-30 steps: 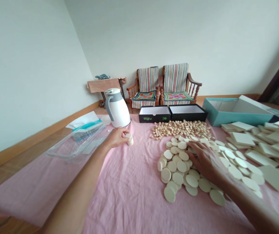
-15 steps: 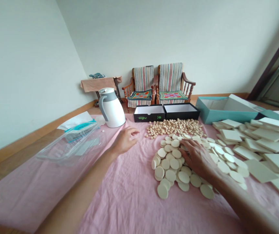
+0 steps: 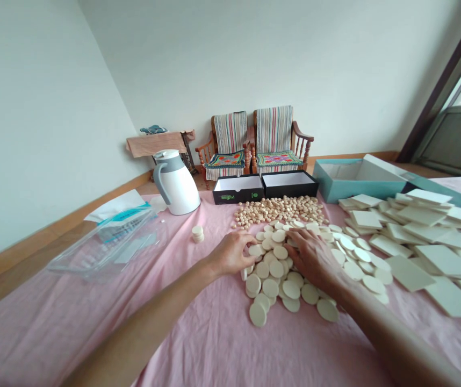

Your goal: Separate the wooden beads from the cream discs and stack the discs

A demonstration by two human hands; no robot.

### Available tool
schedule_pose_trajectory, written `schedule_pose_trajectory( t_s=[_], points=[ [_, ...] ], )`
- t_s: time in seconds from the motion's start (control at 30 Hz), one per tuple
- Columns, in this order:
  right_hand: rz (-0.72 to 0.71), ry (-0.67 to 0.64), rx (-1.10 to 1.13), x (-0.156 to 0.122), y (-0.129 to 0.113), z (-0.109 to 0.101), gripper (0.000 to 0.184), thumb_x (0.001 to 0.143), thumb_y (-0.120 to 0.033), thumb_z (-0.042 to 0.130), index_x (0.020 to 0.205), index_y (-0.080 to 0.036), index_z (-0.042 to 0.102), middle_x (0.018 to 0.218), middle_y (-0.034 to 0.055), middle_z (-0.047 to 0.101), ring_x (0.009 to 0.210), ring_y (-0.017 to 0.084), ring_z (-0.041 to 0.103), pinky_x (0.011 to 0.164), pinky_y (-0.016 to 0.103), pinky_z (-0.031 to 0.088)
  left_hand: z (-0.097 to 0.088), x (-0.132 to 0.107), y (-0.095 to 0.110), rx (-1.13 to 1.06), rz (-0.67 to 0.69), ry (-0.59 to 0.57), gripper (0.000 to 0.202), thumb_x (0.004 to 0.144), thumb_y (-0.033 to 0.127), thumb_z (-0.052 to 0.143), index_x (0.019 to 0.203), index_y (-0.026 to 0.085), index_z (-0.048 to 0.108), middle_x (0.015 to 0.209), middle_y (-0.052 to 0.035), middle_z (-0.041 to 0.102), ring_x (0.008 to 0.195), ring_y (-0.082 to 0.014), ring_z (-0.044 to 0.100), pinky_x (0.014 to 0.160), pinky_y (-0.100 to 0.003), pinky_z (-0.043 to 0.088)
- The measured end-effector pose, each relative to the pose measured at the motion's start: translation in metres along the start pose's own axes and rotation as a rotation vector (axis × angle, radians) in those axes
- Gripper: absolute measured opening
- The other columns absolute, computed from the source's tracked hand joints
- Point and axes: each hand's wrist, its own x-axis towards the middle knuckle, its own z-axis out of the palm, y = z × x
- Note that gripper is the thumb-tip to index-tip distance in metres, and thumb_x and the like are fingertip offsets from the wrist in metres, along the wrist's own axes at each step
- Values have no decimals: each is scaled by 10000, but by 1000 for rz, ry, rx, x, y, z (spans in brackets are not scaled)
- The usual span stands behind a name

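Observation:
A heap of pale round discs (image 3: 271, 287) lies on the pink cloth in front of me. At its left edge is my left hand (image 3: 230, 252), its thumb and fingers closed about a disc (image 3: 256, 250). My right hand (image 3: 313, 258) rests on top of the heap with fingers spread, palm down; whatever lies under its fingertips is hidden. A short stack of discs (image 3: 197, 234) stands apart on the cloth, left of the heap and beyond my left wrist. Small round wooden beads (image 3: 279, 209) are spread just behind the discs.
Square pale tiles (image 3: 419, 231) are piled at right. Behind stand two open black boxes (image 3: 238, 196) and a teal box (image 3: 359, 189). A white and grey jug (image 3: 182, 188) and a clear plastic tray (image 3: 93, 252) occupy the left. Two chairs (image 3: 279, 134) stand against the wall.
My left hand has moved right and nearer, to the heap's edge. The short stack, not visible before, now shows where that hand was. My right hand stays on the heap; the view has shifted slightly.

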Motion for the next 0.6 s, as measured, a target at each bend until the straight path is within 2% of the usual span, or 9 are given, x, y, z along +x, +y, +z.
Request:
schedule_pose_trajectory(
  t_s=[0.17, 0.27, 0.4, 0.5, 0.6],
  points=[
    [10, -5, 3, 0, -2, -1, 296, 890, -318, 427, 1089, -164, 582, 1111, 116, 612, 1021, 247, 540, 850, 386, 399, -28, 4, -22, 222, -92, 66, 222, 711, 129, 542, 907, 165, 639, 856, -51, 621, 771, -170, 576, 701, -262, 449],
    [10, -9, 0, 0, -4, -3, 284, 889, -307, 428, 1076, -163, 586, 1116, 115, 611, 1004, 248, 544, 838, 386, 400, -38, 8, -41, 419, -182, 12, 203, 723, 74, 489, 846, 152, 631, 874, -83, 618, 859, -206, 578, 777, -298, 450],
    [8, -14, -3, 0, -5, -5, 278, 889, -299, 432, 1083, -165, 580, 1093, 112, 617, 983, 240, 551, 823, 373, 401, -28, 7, -58, 517, -266, -115, 219, 734, 41, 476, 850, 166, 612, 917, -85, 616, 908, -211, 578, 788, -301, 456],
    [0, -11, 0, 0, -4, -4, 276, 888, -296, 434, 1087, -167, 575, 1078, 111, 620, 976, 232, 551, 820, 358, 401, -17, 4, -65, 515, -263, -140, 227, 714, 26, 491, 843, 173, 605, 919, -80, 615, 936, -217, 577, 776, -299, 460],
    [-1, -15, 2, 0, -3, -3, 276, 893, -300, 425, 1084, -167, 572, 1086, 106, 616, 982, 232, 546, 830, 356, 397, -13, 1, -68, 505, -265, -157, 215, 712, 21, 484, 808, 172, 604, 876, -76, 618, 890, -219, 594, 743, -304, 466]
  ],
)
